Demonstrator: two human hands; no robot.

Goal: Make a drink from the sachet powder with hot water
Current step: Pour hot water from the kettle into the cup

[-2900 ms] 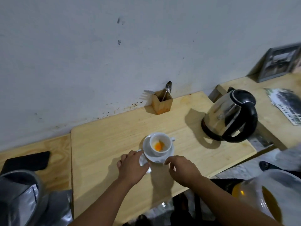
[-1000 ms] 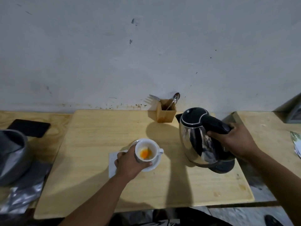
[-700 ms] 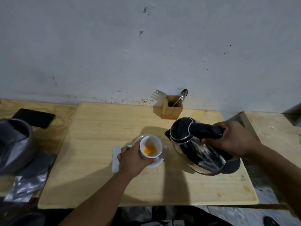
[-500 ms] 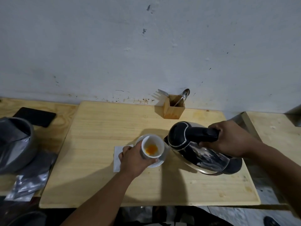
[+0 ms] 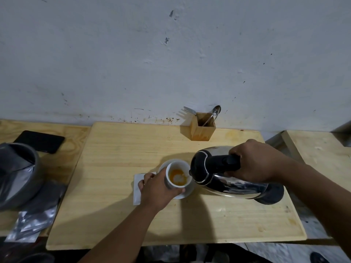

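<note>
My left hand (image 5: 158, 186) grips a white cup (image 5: 178, 176) that holds orange powder and a pale pool of water. The cup is tilted toward the kettle, above a white saucer (image 5: 185, 194) on the wooden table (image 5: 123, 149). A steel kettle (image 5: 224, 177) with a black lid and handle is tipped steeply to the left, its spout at the cup's rim. My right hand (image 5: 254, 164) is closed around the kettle's handle. A white sachet (image 5: 137, 188) lies flat on the table, partly under my left hand.
A wooden holder (image 5: 202, 130) with a fork and a spoon stands at the wall. A black phone (image 5: 39, 141) lies far left, near a grey pot (image 5: 17, 173) and silver packets (image 5: 32, 223). Another wooden surface (image 5: 315, 147) is on the right.
My right hand picked up the kettle, carried it left and tipped it over the cup. My left hand lifted and tilted the cup. Water now shows in the cup.
</note>
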